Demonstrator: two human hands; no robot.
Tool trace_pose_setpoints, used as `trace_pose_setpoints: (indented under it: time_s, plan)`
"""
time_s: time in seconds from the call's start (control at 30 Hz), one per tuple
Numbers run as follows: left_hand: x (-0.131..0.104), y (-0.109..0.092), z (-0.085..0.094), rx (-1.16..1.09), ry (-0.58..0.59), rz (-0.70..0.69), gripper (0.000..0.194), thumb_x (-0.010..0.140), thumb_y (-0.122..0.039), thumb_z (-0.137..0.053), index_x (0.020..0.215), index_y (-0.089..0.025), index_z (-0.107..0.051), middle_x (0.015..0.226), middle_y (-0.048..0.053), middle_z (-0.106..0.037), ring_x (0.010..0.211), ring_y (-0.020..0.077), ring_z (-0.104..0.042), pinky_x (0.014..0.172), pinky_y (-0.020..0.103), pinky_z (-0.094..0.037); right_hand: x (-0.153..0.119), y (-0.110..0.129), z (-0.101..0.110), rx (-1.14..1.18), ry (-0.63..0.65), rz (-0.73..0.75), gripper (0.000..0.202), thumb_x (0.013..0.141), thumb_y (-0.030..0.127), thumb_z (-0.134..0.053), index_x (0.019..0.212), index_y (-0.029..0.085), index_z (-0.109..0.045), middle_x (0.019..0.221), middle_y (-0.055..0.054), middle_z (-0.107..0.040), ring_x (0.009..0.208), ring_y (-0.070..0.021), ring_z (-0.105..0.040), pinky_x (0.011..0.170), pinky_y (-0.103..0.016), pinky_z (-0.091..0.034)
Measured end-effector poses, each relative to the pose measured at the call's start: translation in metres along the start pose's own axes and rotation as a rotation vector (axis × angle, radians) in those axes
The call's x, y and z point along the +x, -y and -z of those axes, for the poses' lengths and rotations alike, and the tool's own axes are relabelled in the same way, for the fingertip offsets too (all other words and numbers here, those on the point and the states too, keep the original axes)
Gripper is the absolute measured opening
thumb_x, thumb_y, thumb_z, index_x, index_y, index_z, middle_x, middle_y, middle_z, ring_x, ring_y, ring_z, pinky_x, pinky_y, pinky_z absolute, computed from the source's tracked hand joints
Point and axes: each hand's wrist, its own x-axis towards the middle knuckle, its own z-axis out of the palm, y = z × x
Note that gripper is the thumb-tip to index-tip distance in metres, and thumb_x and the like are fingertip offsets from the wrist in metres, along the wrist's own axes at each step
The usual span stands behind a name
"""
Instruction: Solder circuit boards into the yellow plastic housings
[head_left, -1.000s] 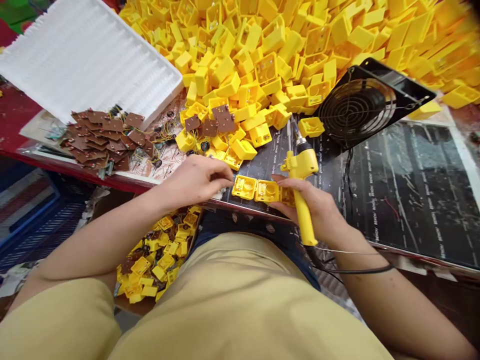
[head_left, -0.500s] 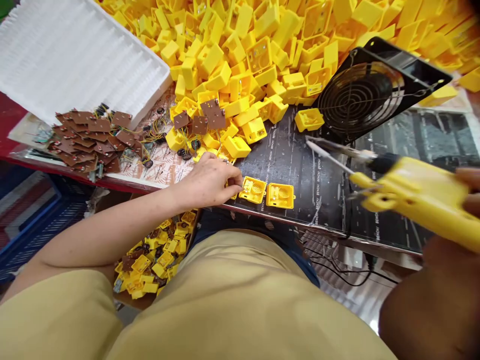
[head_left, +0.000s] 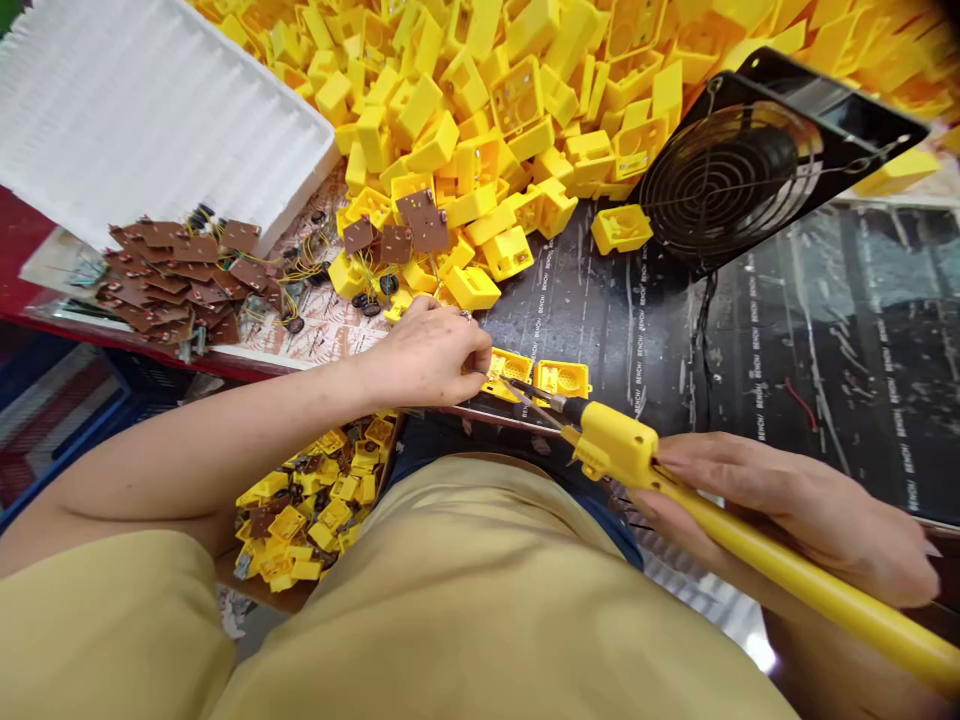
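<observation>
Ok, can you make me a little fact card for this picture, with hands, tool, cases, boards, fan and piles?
Left hand: at the edge of an open yellow case; grip unclear
Right hand: around the yellow tool
Tool tip: over that case; touching can't be told
Next case: another open yellow one, just right
Brown boards: heaped in front of a white ridged slab
Fan: black, tilted
Big pile: yellow cases at the back
Below table: more yellow pieces

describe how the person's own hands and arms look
The left hand seems to wear a small ring; neither it nor the right hand is gloved. The left sleeve is plain, short and dull yellow; no right sleeve shows.
</observation>
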Motion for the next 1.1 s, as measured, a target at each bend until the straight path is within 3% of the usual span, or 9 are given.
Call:
trace_pose_setpoints:
  time_s: [0.13,0.23,0.4,0.6,0.73,0.83,1.0,1.1]
  plan:
    - [0.001,-0.002,0.003,0.016,0.032,0.012,0.013,0.081,-0.022,-0.06,0.079,-0.02,-0.072,0.084,0.001,-0.076,0.089,0.0208,-0.066,0.086,0.038,-0.034,0.009,0.004,-0.001,-0.068,0.094,0.141,0.011,0.096,0.029,-0.066,0.089,0.021,-0.063,0.078,-0.001,-0.07,0.068,-0.0122,-0.07,0.066,-0.019,-0.062]
    - [0.002,-0.004,0.005,0.029,0.056,0.028,0.012,0.082,-0.023,-0.061,0.08,-0.02,-0.073,0.085,0.001,-0.076,0.091,0.0218,-0.066,0.085,0.038,-0.034,0.015,0.01,-0.001,-0.086,0.13,0.164,0.008,0.093,0.023,-0.07,0.095,0.019,-0.063,0.083,-0.002,-0.07,0.076,-0.0126,-0.07,0.072,-0.021,-0.061]
    - [0.003,-0.005,0.006,0.033,0.063,0.033,0.013,0.082,-0.023,-0.061,0.079,-0.02,-0.073,0.084,0.001,-0.075,0.089,0.0219,-0.066,0.084,0.037,-0.035,0.024,0.019,0.003,-0.162,0.188,0.293,0.023,0.084,0.012,-0.078,0.101,0.013,-0.063,0.088,-0.005,-0.071,0.082,-0.0135,-0.07,0.079,-0.025,-0.061]
    - [0.005,-0.002,0.005,0.028,0.041,0.011,0.012,0.079,-0.023,-0.061,0.077,-0.021,-0.073,0.081,0.001,-0.075,0.086,0.0208,-0.065,0.083,0.036,-0.037,0.036,0.021,0.006,-0.236,0.256,0.372,0.013,0.089,0.023,-0.075,0.096,0.02,-0.064,0.086,-0.002,-0.074,0.079,-0.0158,-0.073,0.074,-0.027,-0.065]
    - [0.006,-0.002,0.007,0.048,0.041,-0.005,0.013,0.078,-0.022,-0.062,0.077,-0.021,-0.075,0.08,0.002,-0.076,0.083,0.0205,-0.066,0.081,0.035,-0.037,0.043,0.017,0.008,-0.223,0.293,0.44,0.009,0.091,0.022,-0.071,0.094,0.017,-0.065,0.09,-0.005,-0.075,0.079,-0.0169,-0.073,0.075,-0.028,-0.065]
    - [0.008,-0.002,0.009,0.051,0.056,0.0,0.012,0.078,-0.023,-0.062,0.076,-0.021,-0.074,0.078,0.002,-0.075,0.082,0.021,-0.066,0.078,0.036,-0.035,0.044,0.015,0.011,-0.192,0.253,0.473,0.009,0.091,0.022,-0.071,0.093,0.016,-0.064,0.087,-0.005,-0.074,0.074,-0.0142,-0.071,0.072,-0.025,-0.063]
    - [0.01,-0.003,0.01,0.045,0.071,-0.027,0.012,0.079,-0.021,-0.062,0.073,-0.02,-0.072,0.076,0.001,-0.073,0.081,0.0194,-0.064,0.078,0.035,-0.034,0.025,0.014,0.021,-0.164,0.161,0.208,0.021,0.081,0.017,-0.08,0.097,0.02,-0.068,0.088,-0.002,-0.072,0.078,-0.0141,-0.071,0.076,-0.025,-0.061]
    - [0.01,-0.003,0.01,0.081,0.075,-0.029,0.013,0.079,-0.02,-0.061,0.074,-0.02,-0.072,0.076,0.001,-0.073,0.083,0.02,-0.064,0.08,0.036,-0.034,0.008,0.015,0.022,-0.068,0.036,-0.072,0.013,0.083,0.032,-0.08,0.09,0.026,-0.072,0.089,-0.001,-0.072,0.072,-0.0142,-0.069,0.063,-0.023,-0.059]
